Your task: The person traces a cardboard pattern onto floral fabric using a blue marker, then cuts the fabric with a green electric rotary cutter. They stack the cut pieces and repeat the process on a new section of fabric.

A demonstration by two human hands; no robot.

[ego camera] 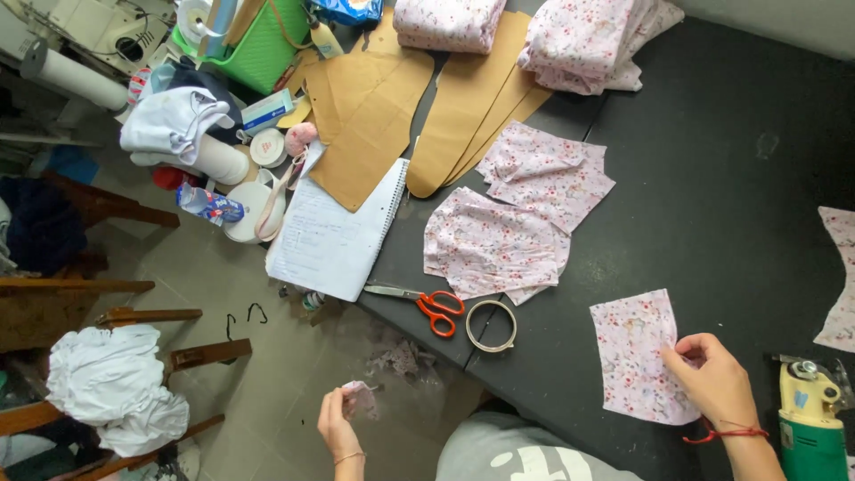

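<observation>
- Pink floral cloth, one cut piece [637, 356], lay flat on the dark table [730, 178] at lower right of the frame, its long axis running up and down the picture.
- The right hand [712, 379] pinched that piece at its right edge, fingers curled shut on the cloth; the piece spread away to the hand's left.
- The left hand [338, 423], at bottom centre and off the table over the floor, held a small crumpled scrap [361, 396] in closed fingers, well apart from the piece.
- Scissors [427, 303] and a tape roll [491, 325] lay between the two hands, near the table edge.
</observation>
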